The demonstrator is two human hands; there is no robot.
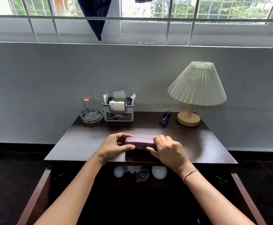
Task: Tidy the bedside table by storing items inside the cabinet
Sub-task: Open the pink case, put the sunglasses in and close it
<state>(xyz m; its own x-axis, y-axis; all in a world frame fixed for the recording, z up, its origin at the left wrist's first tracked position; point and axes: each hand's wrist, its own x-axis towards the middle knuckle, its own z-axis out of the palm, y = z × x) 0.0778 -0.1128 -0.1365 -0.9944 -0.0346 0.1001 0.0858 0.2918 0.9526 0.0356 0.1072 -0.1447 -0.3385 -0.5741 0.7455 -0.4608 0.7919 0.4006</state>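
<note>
A long purple case (139, 142) with gold lettering lies near the front of the dark wooden bedside table (84, 140). My left hand (112, 147) grips its left end and my right hand (168, 150) grips its right end. Below the table's front edge the cabinet (40, 192) stands open, both doors swung out. Inside it I see two white bulbs (159, 172) and a clear packet (142, 175) between them. At the back of the tabletop sit a glass (89, 105) in a glass ashtray (84, 118), a grey organiser (118, 112) with paper napkins, and a small blue object (165, 118).
A lamp (195, 91) with a pleated cream shade and wooden base stands at the back right of the table. A grey wall and a barred window rise behind. Dark cloth (95, 15) hangs from the window. The floor on both sides is dark.
</note>
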